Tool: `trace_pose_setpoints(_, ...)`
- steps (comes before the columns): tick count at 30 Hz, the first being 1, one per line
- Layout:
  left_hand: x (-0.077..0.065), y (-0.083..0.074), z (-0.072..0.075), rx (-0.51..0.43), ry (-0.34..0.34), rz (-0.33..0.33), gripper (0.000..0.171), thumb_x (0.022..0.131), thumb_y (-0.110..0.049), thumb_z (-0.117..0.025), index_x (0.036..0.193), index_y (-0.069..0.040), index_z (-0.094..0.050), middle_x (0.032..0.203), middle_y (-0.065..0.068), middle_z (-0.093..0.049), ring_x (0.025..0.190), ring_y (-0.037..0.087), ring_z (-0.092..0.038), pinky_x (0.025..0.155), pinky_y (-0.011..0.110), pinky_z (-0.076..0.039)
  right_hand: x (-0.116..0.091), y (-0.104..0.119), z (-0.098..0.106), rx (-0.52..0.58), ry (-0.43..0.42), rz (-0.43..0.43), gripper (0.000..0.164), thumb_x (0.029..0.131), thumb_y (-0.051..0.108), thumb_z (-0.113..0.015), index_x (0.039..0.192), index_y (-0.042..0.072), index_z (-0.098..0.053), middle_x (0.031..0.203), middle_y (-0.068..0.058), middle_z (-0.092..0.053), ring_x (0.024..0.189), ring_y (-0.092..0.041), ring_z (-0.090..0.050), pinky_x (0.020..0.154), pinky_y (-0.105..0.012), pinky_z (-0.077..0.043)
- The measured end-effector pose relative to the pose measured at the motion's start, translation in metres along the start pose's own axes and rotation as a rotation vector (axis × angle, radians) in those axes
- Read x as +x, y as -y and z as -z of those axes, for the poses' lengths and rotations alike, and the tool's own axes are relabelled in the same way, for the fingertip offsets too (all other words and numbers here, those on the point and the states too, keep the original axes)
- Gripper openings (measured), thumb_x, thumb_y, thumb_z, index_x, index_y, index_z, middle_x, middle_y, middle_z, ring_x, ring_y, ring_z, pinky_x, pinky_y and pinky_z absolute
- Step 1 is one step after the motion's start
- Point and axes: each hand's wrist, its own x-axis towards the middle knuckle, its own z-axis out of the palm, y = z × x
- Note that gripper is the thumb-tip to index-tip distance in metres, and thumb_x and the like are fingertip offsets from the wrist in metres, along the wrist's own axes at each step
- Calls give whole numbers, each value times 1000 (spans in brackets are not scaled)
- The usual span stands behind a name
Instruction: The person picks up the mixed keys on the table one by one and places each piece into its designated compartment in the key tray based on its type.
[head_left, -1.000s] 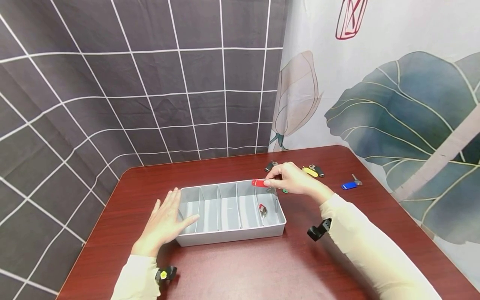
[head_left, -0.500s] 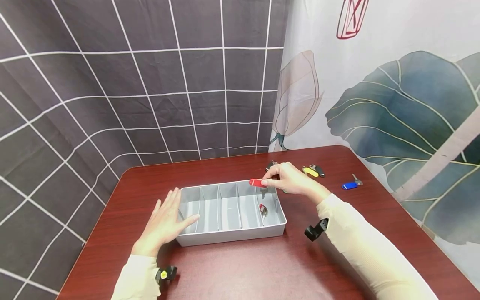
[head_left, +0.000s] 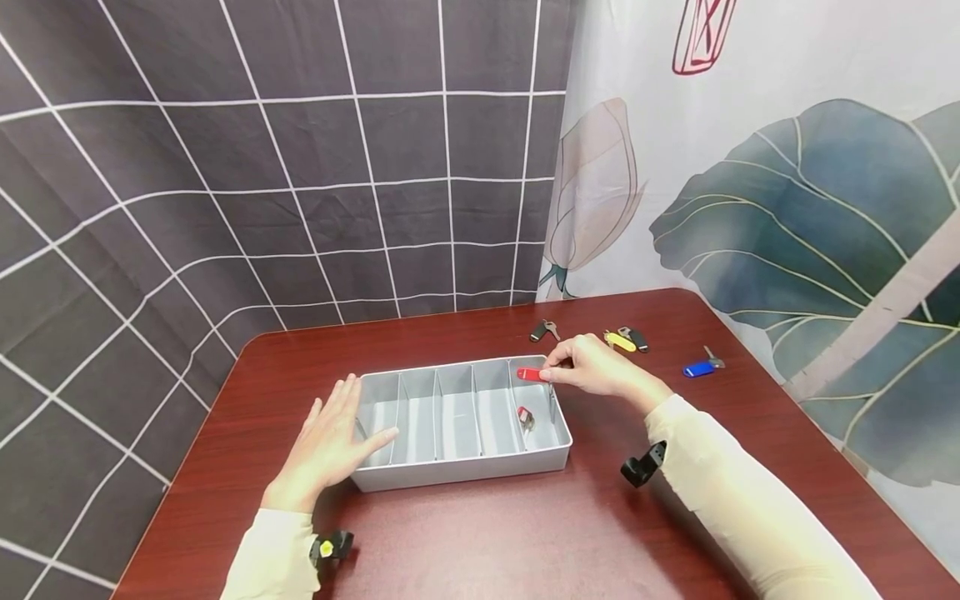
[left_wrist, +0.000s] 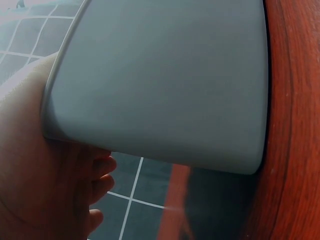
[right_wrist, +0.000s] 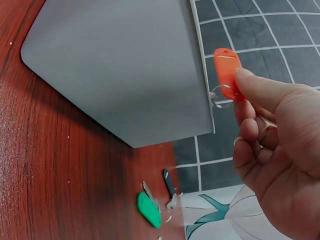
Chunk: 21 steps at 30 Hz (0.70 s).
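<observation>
A long grey divided tray (head_left: pixel 461 477) stands on the table. My left hand (head_left: pixel 330 442) lies along its left end, fingers straight and thumb over the rim; the left wrist view shows the hand (left_wrist: pixel 45 155) beside the tray's end wall. Between thumb and fingers, my right hand (head_left: pixel 596 367) pinches a red key tag (head_left: pixel 529 374) over the back of the rightmost compartment. In the right wrist view the tag (right_wrist: pixel 227 72) tilts, its metal ring (right_wrist: pixel 221 102) right at the rim; its key is hidden. Another key with a red tag (head_left: pixel 525 418) lies in that compartment.
Behind the tray lies a key with a black tag (head_left: pixel 538 332). Farther right are yellow (head_left: pixel 620 342), black (head_left: pixel 639 340) and blue (head_left: pixel 699 369) tags with keys. A green tag (right_wrist: pixel 149 209) lies beside the tray. A curtain (head_left: pixel 405 167) hangs behind the table.
My right hand, still pinching the red key tag, goes slightly left, then back right and a little lower. The dangling key drops out of sight and the black tag behind shows fully. The left hand stays put.
</observation>
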Motion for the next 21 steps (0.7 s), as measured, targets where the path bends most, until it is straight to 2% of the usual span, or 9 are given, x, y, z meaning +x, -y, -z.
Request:
trace_pose_setpoints(10, 1, -2, 2, -5, -5, -5, 111, 78, -79, -49, 153, -3, -18, 157, 17, -21, 144, 35, -17, 113, 58, -13, 0, -2, -1, -8, 38, -51, 6, 83, 24, -76, 84, 19, -76, 73, -1, -69, 57, -10, -51, 49, -23, -42)
trace_pose_setpoints(15, 0, -2, 0, -14, 1, -3, 111, 79, -78, -50, 153, -3, -17, 157, 18, -21, 144, 35, -17, 113, 58, -13, 0, -2, -2, -18, 32, -67, 6, 83, 23, -77, 84, 18, -77, 72, 5, -69, 57, -10, -52, 49, -24, -43)
trace_pose_setpoints(21, -2, -1, -1, -19, -10, 1, 106, 81, -70, -57, 154, -4, -16, 157, 18, -21, 144, 35, -17, 112, 59, -13, 1, -2, -1, -33, 17, -37, 5, 84, 22, -76, 85, 17, -77, 75, 11, -69, 61, -8, -56, 53, -24, -48)
